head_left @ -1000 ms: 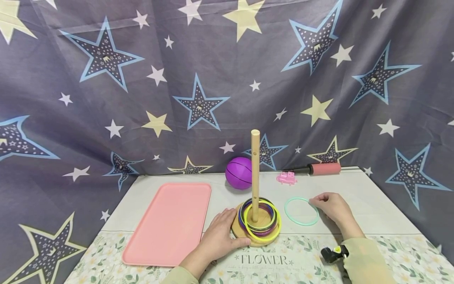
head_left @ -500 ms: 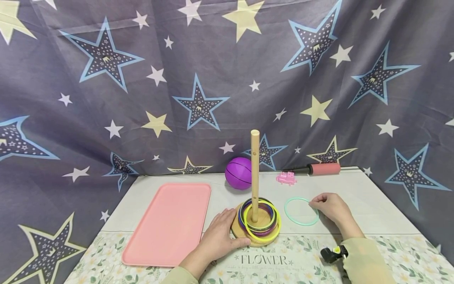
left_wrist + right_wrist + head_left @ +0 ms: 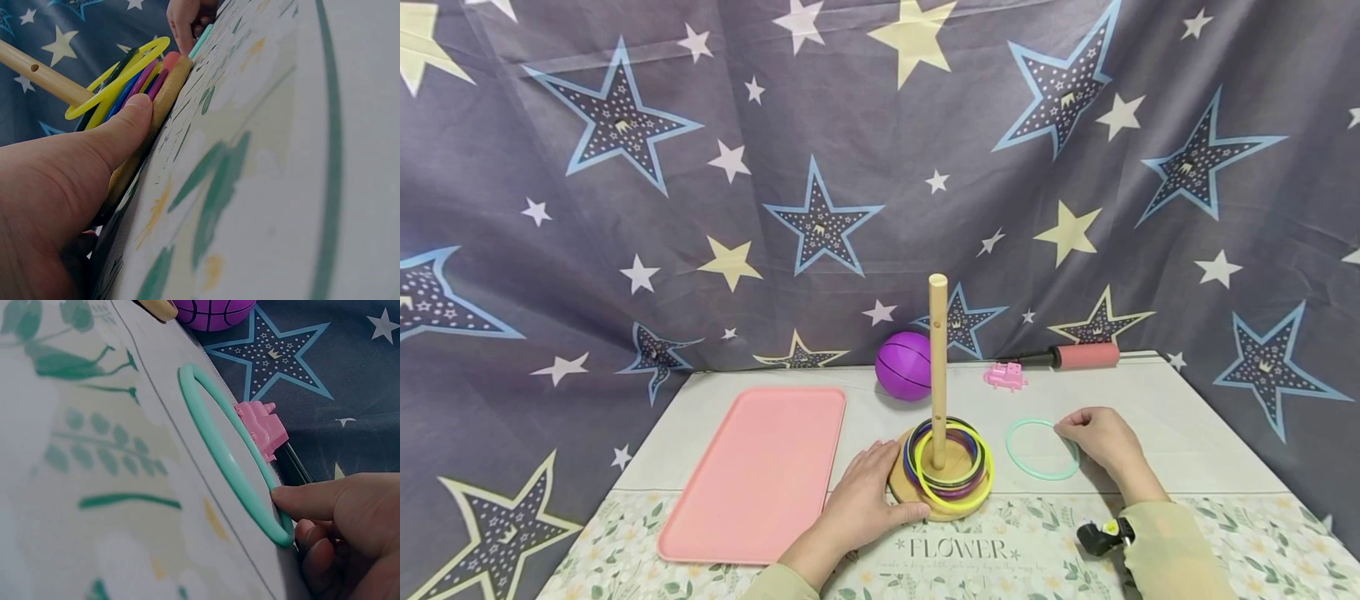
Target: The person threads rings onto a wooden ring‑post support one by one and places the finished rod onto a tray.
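In the head view a ring toss stand, a wooden post (image 3: 938, 358) on a round wooden base (image 3: 904, 487), stands mid-table with several coloured rings around its post. The topmost yellow ring (image 3: 990, 467) lies tilted. My left hand (image 3: 861, 496) holds the base at its left and front edge; the left wrist view has the thumb (image 3: 128, 122) along the rim beside the stacked rings. Over to the right, my right hand (image 3: 1101, 437) pinches the turquoise ring (image 3: 1009, 450) at its right side. The right wrist view shows thumb and fingers on that ring, close over the tablecloth.
A pink tray (image 3: 756, 475) lies left of the stand. At the back are a purple ball (image 3: 902, 367), a small pink plastic toy (image 3: 1006, 376) and a pump with a red handle (image 3: 1088, 356). Behind the table hangs a star-patterned cloth (image 3: 850, 108).
The turquoise ring has shifted slightly right and toward me in the right hand's pinch. My left hand and the stand stay where they were.
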### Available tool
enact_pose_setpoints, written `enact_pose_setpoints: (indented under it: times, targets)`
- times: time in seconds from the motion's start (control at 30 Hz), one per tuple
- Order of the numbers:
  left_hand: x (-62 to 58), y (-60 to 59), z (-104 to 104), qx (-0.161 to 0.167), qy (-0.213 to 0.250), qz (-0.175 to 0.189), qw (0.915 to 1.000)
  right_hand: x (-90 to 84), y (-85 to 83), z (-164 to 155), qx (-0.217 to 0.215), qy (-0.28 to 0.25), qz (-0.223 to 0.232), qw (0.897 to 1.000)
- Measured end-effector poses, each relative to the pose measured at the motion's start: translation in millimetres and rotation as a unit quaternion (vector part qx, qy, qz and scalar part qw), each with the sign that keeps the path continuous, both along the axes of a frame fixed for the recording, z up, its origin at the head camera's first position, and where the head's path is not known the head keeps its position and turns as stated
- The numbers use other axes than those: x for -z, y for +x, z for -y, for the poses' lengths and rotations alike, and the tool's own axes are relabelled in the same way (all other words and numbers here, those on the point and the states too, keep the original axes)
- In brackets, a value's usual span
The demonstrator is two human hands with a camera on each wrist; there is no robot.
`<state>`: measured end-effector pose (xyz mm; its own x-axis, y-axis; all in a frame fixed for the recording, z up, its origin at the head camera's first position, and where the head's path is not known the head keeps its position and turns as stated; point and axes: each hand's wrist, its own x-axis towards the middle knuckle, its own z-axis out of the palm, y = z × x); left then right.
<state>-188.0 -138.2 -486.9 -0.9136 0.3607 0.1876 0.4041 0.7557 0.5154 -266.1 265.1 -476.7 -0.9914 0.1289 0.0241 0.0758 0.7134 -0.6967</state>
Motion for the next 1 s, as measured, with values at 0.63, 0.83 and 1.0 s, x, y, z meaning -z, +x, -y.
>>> enact_pose_setpoints:
  times: [0.63,0.83,1.0]
  targets:
    - [5.5,-3.9,0.2,-0.004,-0.002,0.002,1.0000,0.5,-2.7,-0.9,0.009,-0.048,-0.012,0.999]
    - [5.4,-3.8,0.3,-0.002,-0.001,0.000,1.0000,-2.5,-3.6,-1.0,0.012,-0.062,-0.018,0.998]
    - [5.1,-3.7,0.3,-0.001,0.000,0.003,1.0000,-13.0,-2.5,3.6,0.023,-0.069,-0.026,0.997]
